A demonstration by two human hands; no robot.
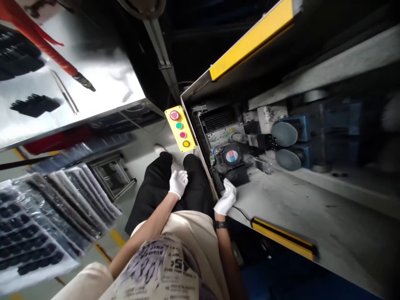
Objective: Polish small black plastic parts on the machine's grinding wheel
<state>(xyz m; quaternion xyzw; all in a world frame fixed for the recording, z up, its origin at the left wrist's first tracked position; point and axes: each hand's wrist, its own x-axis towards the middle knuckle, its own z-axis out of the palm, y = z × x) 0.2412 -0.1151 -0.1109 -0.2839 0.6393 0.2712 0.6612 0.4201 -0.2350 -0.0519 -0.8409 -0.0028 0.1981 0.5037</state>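
Note:
My left hand (178, 183), in a white glove, rests over my dark trousers. Its palm faces up, the fingers are loosely bent and apart, and nothing lies in it. By the near edge of the machine bed is my right hand (226, 197), also white-gloved, with a dark band on the wrist. Its fingers extend without a visible object in them; whether they touch the edge is unclear. Just beyond it stands a black machine unit (233, 160) with a round red and blue label. A yellow button box (180, 129) is fixed at the machine's corner.
Left, a metal table (103, 79) carries black toothed parts (34, 105), a metal rod (64, 91) and an orange-handled tool (67, 66). Below it are stacked trays of bagged black parts (34, 233). Round grey pads (284, 134) and yellow bars (283, 237) belong to the machine.

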